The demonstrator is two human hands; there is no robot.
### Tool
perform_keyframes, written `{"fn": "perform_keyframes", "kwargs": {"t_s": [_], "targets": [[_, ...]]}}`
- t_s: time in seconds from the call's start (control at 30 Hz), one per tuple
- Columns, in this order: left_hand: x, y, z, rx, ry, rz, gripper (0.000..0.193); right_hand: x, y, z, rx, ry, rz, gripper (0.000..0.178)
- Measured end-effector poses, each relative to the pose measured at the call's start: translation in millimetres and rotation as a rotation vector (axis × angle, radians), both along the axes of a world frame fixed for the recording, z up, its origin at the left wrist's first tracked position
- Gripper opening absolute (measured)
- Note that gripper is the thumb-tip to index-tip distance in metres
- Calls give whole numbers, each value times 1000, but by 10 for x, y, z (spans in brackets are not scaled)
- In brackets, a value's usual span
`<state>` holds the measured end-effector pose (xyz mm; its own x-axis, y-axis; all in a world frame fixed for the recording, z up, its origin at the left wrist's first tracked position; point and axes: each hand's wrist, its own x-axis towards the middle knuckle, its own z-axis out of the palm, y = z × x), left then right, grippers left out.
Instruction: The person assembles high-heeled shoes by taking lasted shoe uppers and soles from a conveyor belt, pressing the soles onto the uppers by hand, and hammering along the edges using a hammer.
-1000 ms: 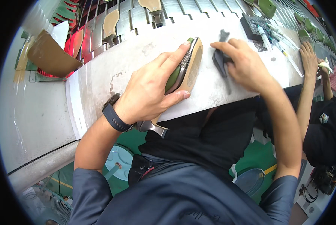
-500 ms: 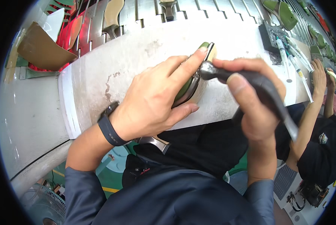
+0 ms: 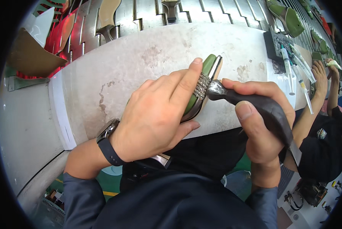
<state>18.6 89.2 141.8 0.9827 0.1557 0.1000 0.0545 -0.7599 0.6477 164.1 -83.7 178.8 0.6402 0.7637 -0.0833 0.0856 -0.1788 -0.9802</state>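
**Dark hammer (image 3: pixel 273 115) swings across white table (image 3: pixel 159 42) to meet edge of green-bodied shoe (image 3: pixel 197 107)**

A second earlier the tool was off to the right, clear of the shoe; now its rounded head stands at the edge, right by the glittering band (image 3: pixel 202 86) — whether it touches cannot be told from this angle. That shift appears to bring the work to the line where upper and sole meet.

The worker's left hand (image 3: pixel 157 107) lies over the shoe, index finger stretched along its side and thumb spread below, gripping it between them. The right hand (image 3: pixel 263 138) is curled snugly around the hammer, index finger reaching toward the head and thumb pressed on the near side. The shoe slants over the table's front edge, toe above the tabletop, heel (image 3: pixel 163 159) over the lap.

Surfaces contrast: a smooth green form (image 3: pixel 208 65), a coarse, sparkling band, a glossy dark rim and a thin strip of tan sole (image 3: pixel 219 67). The hammer pairs a shiny, bulbous metal face with a dull, curved body — its far end flattens like a blade. Stains mottle the tabletop, where slim syringes (image 3: pixel 287 68) lie beside a speckled dark block (image 3: pixel 272 44).
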Motion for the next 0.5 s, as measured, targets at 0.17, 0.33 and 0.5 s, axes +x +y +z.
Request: {"fn": "perform_keyframes", "kwargs": {"t_s": [0.17, 0.33, 0.5], "targets": [[-5, 15, 19, 0, 5, -16, 112, 351, 214, -119, 33, -199, 28, 29], [-18, 41, -41, -29, -72, -24, 110, 460, 349, -126, 100, -114, -22, 17], [-83, 19, -78, -27, -104, 13, 108, -25, 18, 102, -46, -280, 211, 36]]}}
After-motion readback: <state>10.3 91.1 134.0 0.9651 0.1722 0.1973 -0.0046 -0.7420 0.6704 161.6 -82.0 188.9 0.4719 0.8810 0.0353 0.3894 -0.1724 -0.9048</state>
